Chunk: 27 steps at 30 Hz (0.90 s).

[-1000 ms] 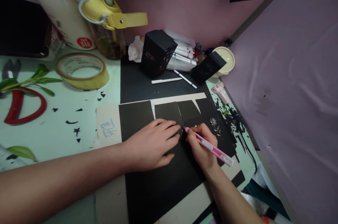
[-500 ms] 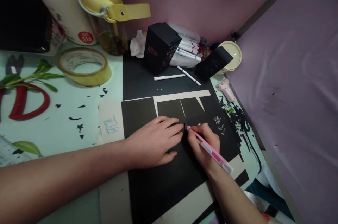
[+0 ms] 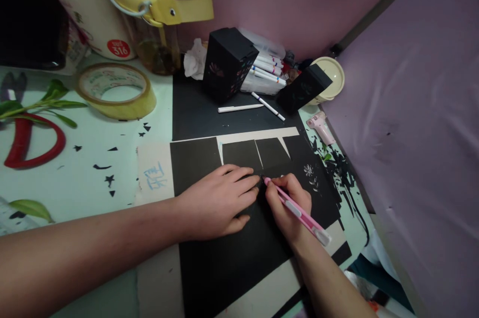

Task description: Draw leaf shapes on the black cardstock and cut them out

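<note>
My left hand [image 3: 220, 200] lies flat on a sheet of black card [image 3: 220, 268], fingers stretched out toward the right. In my right hand [image 3: 290, 203] is a pink craft knife [image 3: 299, 212], held like a pen, its tip down on the card just beyond my left fingertips. Slits divide the far edge of the card into flaps, and one slit runs down toward the knife tip. A pale flower drawing [image 3: 309, 172] shows on the card right of my right hand. Beneath the card lies a pale grey board [image 3: 155, 198].
Behind the card stand a black box [image 3: 228, 66], a smaller black box [image 3: 305, 89], white pens [image 3: 239, 108] and a bundle of markers [image 3: 267, 71]. Leftward are a tape roll [image 3: 119, 103], red-handled scissors [image 3: 35, 143] and a bottle [image 3: 157, 48]. Black scraps [image 3: 342, 178] lie at right.
The camera view has shifted slightly. Both hands stay in nearly the same place on the card, with the knife tip still close to my left fingertips.
</note>
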### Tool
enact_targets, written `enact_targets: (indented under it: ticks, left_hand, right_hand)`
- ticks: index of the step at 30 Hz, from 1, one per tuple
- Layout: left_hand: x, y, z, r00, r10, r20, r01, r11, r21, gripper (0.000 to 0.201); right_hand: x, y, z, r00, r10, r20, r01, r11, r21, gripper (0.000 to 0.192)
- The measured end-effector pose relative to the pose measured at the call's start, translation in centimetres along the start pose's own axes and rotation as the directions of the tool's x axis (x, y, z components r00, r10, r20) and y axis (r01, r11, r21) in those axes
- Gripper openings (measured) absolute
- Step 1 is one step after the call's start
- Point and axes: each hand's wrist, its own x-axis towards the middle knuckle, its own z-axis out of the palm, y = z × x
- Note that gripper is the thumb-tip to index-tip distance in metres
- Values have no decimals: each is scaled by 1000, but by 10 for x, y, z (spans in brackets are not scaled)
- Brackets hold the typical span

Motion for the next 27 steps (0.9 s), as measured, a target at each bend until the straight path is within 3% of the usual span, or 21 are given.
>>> enact_targets:
  ticks: [14, 27]
  left_hand:
    - [1, 0, 0, 1000, -9, 9, 9, 1000, 5, 41]
    - [2, 0, 0, 1000, -18, 3, 18, 1000, -8, 44]
  right_hand:
    - [3, -2, 2, 1000, 16, 0, -16, 1000, -15, 24]
    - [-2, -2, 2, 998, -61, 34, 64, 995, -78, 24]
